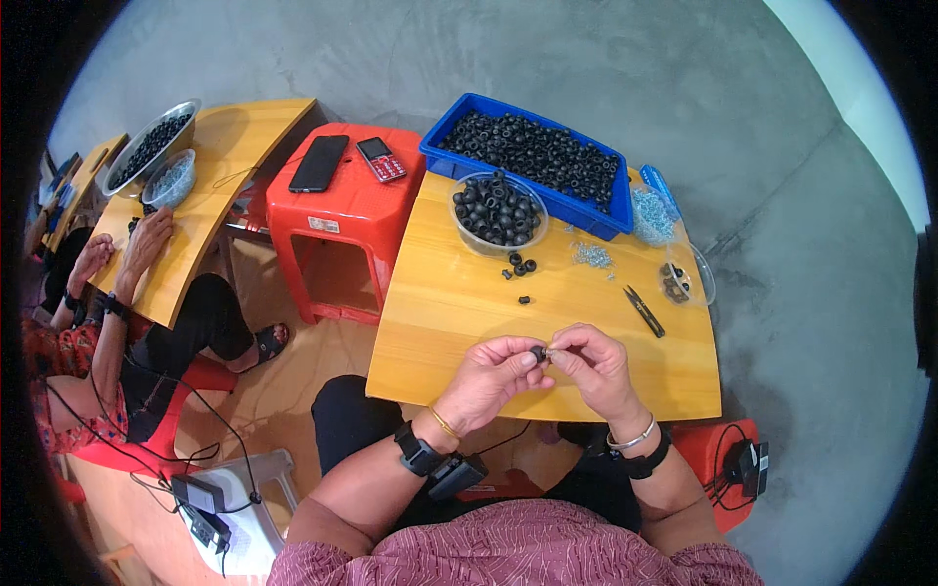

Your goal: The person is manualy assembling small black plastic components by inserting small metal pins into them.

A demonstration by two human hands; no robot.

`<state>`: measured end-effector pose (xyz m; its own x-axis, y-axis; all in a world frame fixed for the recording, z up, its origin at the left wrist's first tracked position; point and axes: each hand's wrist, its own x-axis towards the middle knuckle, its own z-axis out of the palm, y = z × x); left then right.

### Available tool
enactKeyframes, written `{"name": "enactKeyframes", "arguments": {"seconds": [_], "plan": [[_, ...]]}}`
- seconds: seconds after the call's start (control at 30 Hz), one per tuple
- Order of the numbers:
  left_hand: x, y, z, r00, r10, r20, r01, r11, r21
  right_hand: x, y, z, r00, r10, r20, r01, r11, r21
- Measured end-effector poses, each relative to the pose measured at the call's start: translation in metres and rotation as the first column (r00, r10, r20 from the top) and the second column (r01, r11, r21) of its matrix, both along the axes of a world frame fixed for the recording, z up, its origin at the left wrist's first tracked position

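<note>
Over the near part of the yellow wooden table (440,337), my left hand (484,381) pinches a small round black part (538,355) between thumb and fingers. My right hand (594,373) is closed at the part's right side, thumb against fingertips; what it pinches is too small to make out. Beyond the hands lie one loose black part (525,300) and several more. A clear round bowl (468,240) full of black parts stands farther back. Right of it is a scattered pile of small silvery pieces (592,256). Black tweezers or snips (645,313) lie at the right.
A blue tray (576,211) of black parts sits at the table's back. At the right edge are silvery pieces in a clear container (653,217) and a clear cup (674,283). Left, a red stool (342,210) bears two phones; a co-worker's hands (147,239) work at another table.
</note>
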<state>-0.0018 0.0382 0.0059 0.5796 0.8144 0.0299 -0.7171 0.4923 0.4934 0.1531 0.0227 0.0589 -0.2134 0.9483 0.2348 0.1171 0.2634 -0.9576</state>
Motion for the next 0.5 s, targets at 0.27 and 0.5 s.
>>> {"name": "enactKeyframes", "arguments": {"seconds": [0.27, 0.5], "plan": [[0.0, 0.002, -0.001, 1.0, -0.008, -0.016, 0.008, 1.0, 0.005, -0.001, 0.003, -0.005, 0.998, 0.011, 0.066, -0.016, 0.997, 0.079], [0.0, 0.0, -0.001, 0.997, -0.003, -0.078, 0.0, 0.999, -0.046, -0.008, -0.005, -0.01, 0.962, -0.157, 0.224, 0.129, 0.982, 0.134]]}}
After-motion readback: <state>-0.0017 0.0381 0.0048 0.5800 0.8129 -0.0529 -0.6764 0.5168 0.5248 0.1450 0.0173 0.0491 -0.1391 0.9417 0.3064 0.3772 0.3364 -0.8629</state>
